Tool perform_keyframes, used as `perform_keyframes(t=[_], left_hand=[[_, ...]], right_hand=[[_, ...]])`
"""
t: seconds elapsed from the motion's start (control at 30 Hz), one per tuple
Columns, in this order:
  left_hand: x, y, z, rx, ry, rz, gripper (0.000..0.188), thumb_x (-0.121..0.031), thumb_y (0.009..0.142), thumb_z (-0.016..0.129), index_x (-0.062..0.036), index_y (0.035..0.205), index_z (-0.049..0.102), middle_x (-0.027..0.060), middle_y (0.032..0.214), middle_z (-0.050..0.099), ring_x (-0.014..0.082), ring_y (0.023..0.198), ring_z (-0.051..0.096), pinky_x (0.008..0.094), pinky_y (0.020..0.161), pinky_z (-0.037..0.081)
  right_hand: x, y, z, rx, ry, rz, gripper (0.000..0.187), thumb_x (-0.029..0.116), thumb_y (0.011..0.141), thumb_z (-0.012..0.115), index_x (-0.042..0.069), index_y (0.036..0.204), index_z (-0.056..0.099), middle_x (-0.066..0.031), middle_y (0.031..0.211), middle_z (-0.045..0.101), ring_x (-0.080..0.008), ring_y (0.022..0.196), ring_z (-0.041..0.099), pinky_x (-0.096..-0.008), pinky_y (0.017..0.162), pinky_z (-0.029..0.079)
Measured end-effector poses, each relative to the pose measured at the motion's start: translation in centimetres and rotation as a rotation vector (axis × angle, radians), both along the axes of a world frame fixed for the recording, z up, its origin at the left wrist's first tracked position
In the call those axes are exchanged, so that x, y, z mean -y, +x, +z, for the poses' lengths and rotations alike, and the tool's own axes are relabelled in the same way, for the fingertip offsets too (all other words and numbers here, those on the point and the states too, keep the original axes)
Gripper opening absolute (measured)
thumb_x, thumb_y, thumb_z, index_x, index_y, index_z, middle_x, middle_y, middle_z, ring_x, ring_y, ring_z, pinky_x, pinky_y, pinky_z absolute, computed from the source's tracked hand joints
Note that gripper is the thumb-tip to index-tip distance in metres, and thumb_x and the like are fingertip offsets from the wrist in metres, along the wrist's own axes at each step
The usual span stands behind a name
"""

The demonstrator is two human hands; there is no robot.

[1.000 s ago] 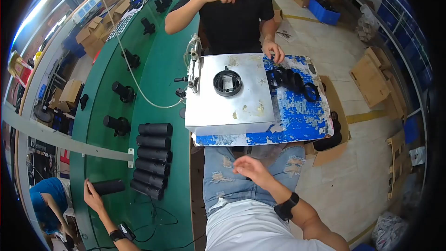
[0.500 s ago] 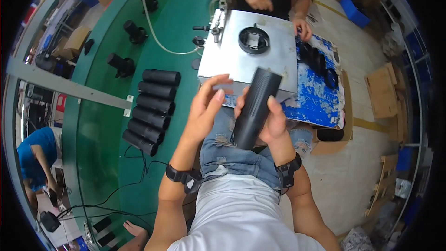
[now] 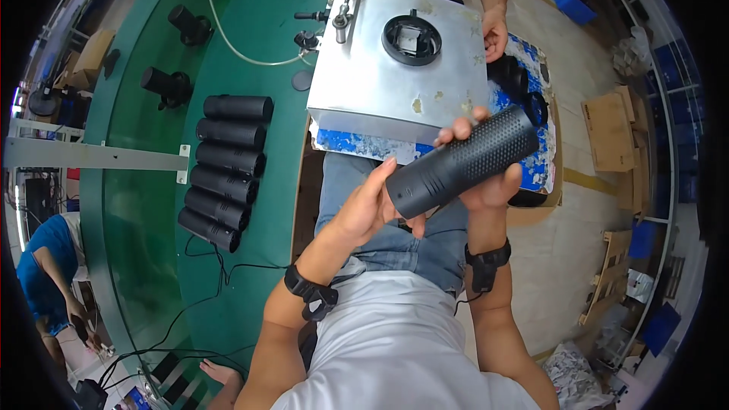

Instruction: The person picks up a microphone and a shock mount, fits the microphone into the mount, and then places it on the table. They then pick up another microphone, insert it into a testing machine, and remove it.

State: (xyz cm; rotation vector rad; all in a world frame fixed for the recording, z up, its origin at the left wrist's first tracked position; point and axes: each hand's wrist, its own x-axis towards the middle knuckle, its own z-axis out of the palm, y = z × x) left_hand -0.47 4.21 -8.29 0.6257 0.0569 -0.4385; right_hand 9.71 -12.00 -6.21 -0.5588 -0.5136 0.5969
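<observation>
Presently, both hands are engaged with a single black cylinder [image 3: 465,161]. The right hand [image 3: 486,188] is wrapped around its middle from below: the fingertips curl over the far side, and the thumb stands along the near side toward the upper-right end. The left hand [image 3: 366,211] grips the lower-left end, its thumb against the far edge and its other fingers partly hidden beneath the body. The fingers of each hand are parted only by the thickness of the part and closed on it.

The cylinder is matt black and straight-sided. A dimpled texture covers the section toward the upper-right end; the lower-left section is smooth, with short parallel grooves and small markings near the end. It is held on a diagonal over the lap, clear of any surface, at the near edge of a silver metal box [image 3: 364,80].

The box rests on a worn blue board [image 3: 370,144] and carries a black ring fixture [image 3: 411,59]. To the left, six similar cylinders [image 3: 226,158] lie in a row on the green worktop [image 3: 267,247]. A co-worker's hand [image 3: 495,34] is beside the box's right edge.
</observation>
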Motion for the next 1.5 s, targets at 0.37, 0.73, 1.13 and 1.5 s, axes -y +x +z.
perform_keyframes(t=[0.37,0.73,1.13,1.5], left_hand=[[-0.5,1.6,-2.2,0.042,0.484,0.166,0.041,-0.038,0.099,0.039,-0.0039,0.114,0.057,0.0091,0.1,0.065,0.0156,0.088,0.062,0.0275,0.077,0.046],[-1.4,-0.8,-5.7,-0.03,0.361,0.113,0.028,-0.025,0.098,0.045,-0.0046,0.114,0.056,0.0087,0.103,0.065,0.0141,0.091,0.061,0.0237,0.077,0.044],[-2.1,0.4,-6.3,-0.075,0.344,0.066,0.027,-0.025,0.098,0.046,-0.0054,0.113,0.056,0.0084,0.103,0.064,0.014,0.091,0.061,0.025,0.078,0.045],[-8.3,3.3,0.6,0.191,0.482,0.383,0.023,-0.021,0.095,0.051,-0.0039,0.108,0.059,0.0058,0.095,0.065,0.0131,0.085,0.061,0.0248,0.073,0.045]], right_hand=[[-3.0,7.5,3.9,0.486,-0.375,-0.77,0.046,0.02,0.085,0.065,0.0,0.122,0.046,-0.013,0.114,0.055,-0.0264,0.107,0.056,-0.0413,0.1,0.04],[-10.2,16.3,1.9,0.675,-0.674,-0.779,0.036,0.012,0.08,0.074,0.003,0.107,0.053,-0.0049,0.098,0.063,-0.0111,0.089,0.059,-0.0264,0.082,0.048],[-11.4,15.8,-1.2,0.587,-0.816,-0.834,0.051,0.016,0.076,0.077,0.002,0.117,0.05,-0.0094,0.104,0.059,-0.016,0.092,0.058,-0.0285,0.085,0.046],[-9.8,18.4,-2.2,0.629,-0.652,-0.588,0.03,0.008,0.078,0.067,-0.001,0.104,0.056,-0.0111,0.094,0.064,-0.0192,0.089,0.062,-0.0327,0.086,0.048]])
